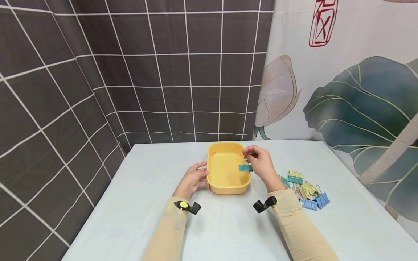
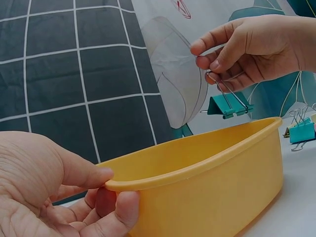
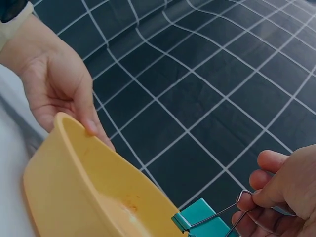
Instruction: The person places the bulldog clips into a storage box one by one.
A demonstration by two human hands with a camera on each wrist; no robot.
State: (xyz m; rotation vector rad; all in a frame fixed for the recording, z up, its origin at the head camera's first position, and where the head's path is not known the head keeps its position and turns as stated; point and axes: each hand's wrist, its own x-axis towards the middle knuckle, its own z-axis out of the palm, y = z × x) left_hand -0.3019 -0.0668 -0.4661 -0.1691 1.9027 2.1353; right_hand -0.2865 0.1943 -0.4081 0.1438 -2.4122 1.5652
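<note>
A yellow plastic basin (image 1: pixel 225 186) stands on the white table. My left hand (image 1: pixel 193 179) grips its left rim, thumb on top and fingers below, as the left wrist view shows. Over the basin's right rim, my right hand (image 1: pixel 259 162) pinches a wire handle of a teal binder clip (image 1: pixel 245 168). The clip (image 2: pixel 229 104) hangs from the fingertips, just above the rim in the left wrist view. Inside the basin, seen from the right wrist, the floor (image 3: pixel 126 210) bears a small reddish mark.
To the right lies a loose pile of binder clips: a teal one (image 1: pixel 295 177), yellow ones (image 1: pixel 308 190) and blue ones (image 1: pixel 322 200). A dark gridded cloth (image 1: pixel 163 72) hangs behind and to the left. A printed curtain (image 1: pixel 343 83) hangs at the right.
</note>
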